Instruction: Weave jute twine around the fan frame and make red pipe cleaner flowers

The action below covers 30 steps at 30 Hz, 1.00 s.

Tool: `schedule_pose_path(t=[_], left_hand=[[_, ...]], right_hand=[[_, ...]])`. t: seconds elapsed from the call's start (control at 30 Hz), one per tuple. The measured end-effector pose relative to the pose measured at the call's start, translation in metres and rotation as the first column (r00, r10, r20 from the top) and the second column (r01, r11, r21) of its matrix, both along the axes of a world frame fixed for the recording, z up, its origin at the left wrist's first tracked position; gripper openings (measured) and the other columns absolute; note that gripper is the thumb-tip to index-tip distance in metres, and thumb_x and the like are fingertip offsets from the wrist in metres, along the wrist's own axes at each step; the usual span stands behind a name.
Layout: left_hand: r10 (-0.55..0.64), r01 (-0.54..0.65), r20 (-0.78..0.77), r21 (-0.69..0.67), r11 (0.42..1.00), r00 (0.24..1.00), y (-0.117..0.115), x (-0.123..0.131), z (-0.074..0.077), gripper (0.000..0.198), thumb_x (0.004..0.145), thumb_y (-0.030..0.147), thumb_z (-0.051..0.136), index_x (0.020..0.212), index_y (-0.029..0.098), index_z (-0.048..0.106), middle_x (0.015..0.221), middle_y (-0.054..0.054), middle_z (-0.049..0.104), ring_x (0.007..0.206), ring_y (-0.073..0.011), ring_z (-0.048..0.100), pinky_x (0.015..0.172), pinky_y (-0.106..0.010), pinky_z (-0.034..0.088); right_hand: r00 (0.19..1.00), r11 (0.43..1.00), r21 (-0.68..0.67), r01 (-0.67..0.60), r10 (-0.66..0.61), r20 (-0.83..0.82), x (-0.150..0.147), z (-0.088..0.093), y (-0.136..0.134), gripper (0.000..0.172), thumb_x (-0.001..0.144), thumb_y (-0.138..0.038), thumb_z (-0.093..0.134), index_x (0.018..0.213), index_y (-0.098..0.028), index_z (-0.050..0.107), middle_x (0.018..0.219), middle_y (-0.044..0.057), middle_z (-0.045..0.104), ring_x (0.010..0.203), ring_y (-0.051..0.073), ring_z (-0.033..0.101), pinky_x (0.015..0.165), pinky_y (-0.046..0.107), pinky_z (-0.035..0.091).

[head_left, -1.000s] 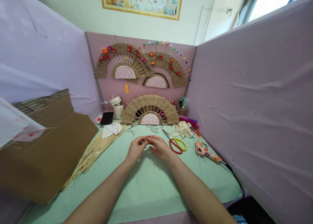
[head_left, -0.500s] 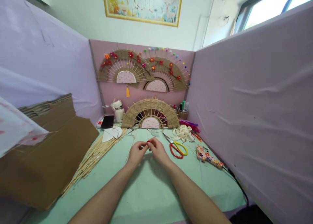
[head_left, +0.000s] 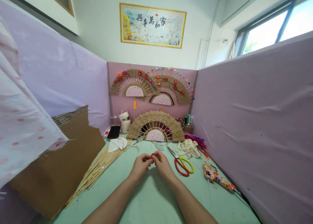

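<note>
Over the middle of the table, my two hands meet at a small curled red pipe cleaner [head_left: 153, 155], bent into a little loop. My left hand [head_left: 141, 165] is closed, thumb and fingertips pinching at the loop's lower left side. My right hand [head_left: 161, 162] pinches the loop from the right, its fingers partly covering it. Just beyond the hands stands a woven half-round fan [head_left: 137, 124] with a pink-dotted centre. To the right lie scissors [head_left: 182, 165] with one red and one yellow handle.
A flowered glue gun [head_left: 217, 178] with a black cord lies at right, near cream cloth strips [head_left: 188, 148] and purple pipe cleaners [head_left: 195, 139]. Thin sticks [head_left: 100, 165] and cardboard [head_left: 61, 165] are at left. Behind are a phone [head_left: 113, 132], a white bottle [head_left: 125, 123] and decorated fans [head_left: 132, 74].
The camera view has tilted up, so everything sits lower and further right. The fingers have shifted slightly around the red pipe cleaner, and its loop shows more clearly.
</note>
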<state>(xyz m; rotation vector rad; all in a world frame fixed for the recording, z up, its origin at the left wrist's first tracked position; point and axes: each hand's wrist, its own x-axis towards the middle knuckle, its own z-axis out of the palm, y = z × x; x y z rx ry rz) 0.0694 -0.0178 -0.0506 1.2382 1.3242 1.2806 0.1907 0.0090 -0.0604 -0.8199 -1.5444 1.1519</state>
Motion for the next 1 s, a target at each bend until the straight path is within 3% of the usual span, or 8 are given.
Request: schedule_pose_path(t=[0.17,0.47,0.83,1.0], left_hand=[[-0.032,0.037,0.129,-0.033,0.999,0.991,-0.003,0.001,0.003,0.024,0.06,0.035,0.068,0.071,0.014,0.061,0.065,-0.001,0.06,0.053,-0.0088,0.048,0.046,-0.02,0.03],[-0.056,0.065,0.178,-0.047,0.997,0.982,-0.003,0.001,0.006,0.029,0.059,0.04,0.07,0.067,0.013,0.062,0.057,0.001,0.054,0.044,-0.0057,0.039,0.043,-0.02,0.024],[-0.021,0.03,0.262,-0.031,0.999,0.965,0.0,-0.001,0.005,0.033,0.058,0.039,0.071,0.074,0.012,0.063,0.053,0.003,0.051,0.045,-0.0055,0.039,0.043,-0.019,0.026],[-0.029,0.044,0.351,-0.035,0.998,0.936,0.001,0.0,0.003,0.035,0.055,0.038,0.075,0.075,0.011,0.064,0.059,0.001,0.054,0.048,-0.005,0.041,0.044,-0.019,0.027]], right_hand=[[1.0,1.0,-0.008,0.001,-0.001,0.022,0.0,-0.001,0.002,0.017,0.077,-0.037,0.054,0.075,-0.021,0.05,0.064,0.0,0.054,0.062,0.016,0.05,0.059,0.028,0.038],[1.0,0.991,-0.132,-0.01,0.01,0.002,0.006,0.002,0.001,0.022,0.078,-0.042,0.051,0.078,-0.02,0.053,0.067,0.0,0.056,0.057,0.013,0.046,0.051,0.025,0.034],[0.997,0.982,-0.191,-0.009,0.023,0.072,0.009,-0.001,0.005,0.029,0.07,-0.046,0.061,0.071,-0.017,0.06,0.069,0.002,0.061,0.058,0.012,0.047,0.049,0.022,0.033],[0.997,0.948,-0.309,-0.072,0.074,-0.005,0.011,-0.001,0.004,0.029,0.065,-0.044,0.067,0.074,-0.016,0.063,0.07,0.002,0.06,0.06,0.011,0.047,0.051,0.021,0.034]])
